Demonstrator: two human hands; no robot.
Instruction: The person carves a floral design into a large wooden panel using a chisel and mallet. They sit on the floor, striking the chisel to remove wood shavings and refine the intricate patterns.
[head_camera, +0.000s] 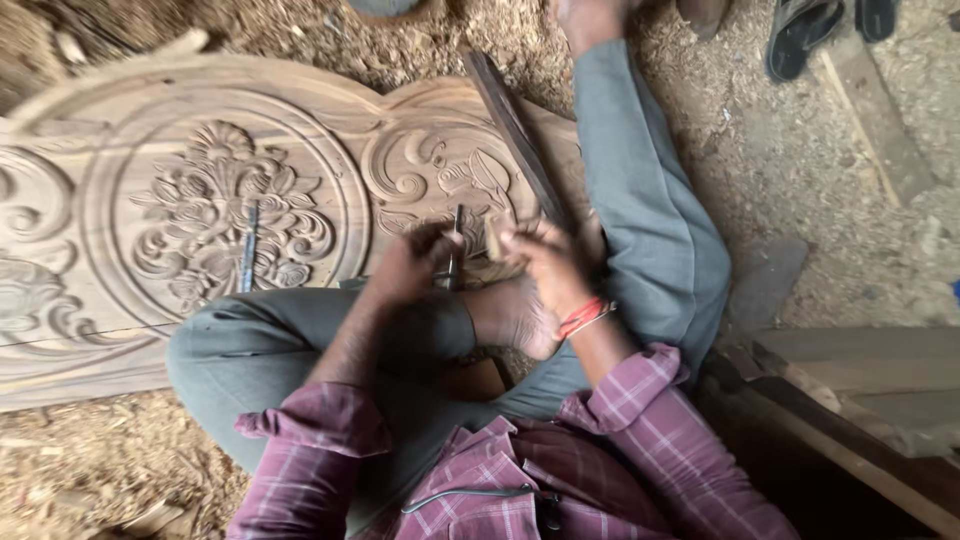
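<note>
I sit on the ground over a large carved wooden panel (230, 190) with floral and scroll relief. My left hand (412, 265) grips a thin metal chisel (456, 245), its tip set on the scroll carving at the panel's right part. My right hand (545, 258), with a red thread band on the wrist, is closed on a small wooden mallet (493, 240) just right of the chisel. My bare foot (510, 315) rests beneath both hands.
A second chisel (249, 248) lies on the floral medallion. A dark wooden strip (515, 135) leans across the panel's right edge. Sawdust and shavings cover the ground. Sandals (800, 35) lie at the top right; planks (860, 400) sit at the right.
</note>
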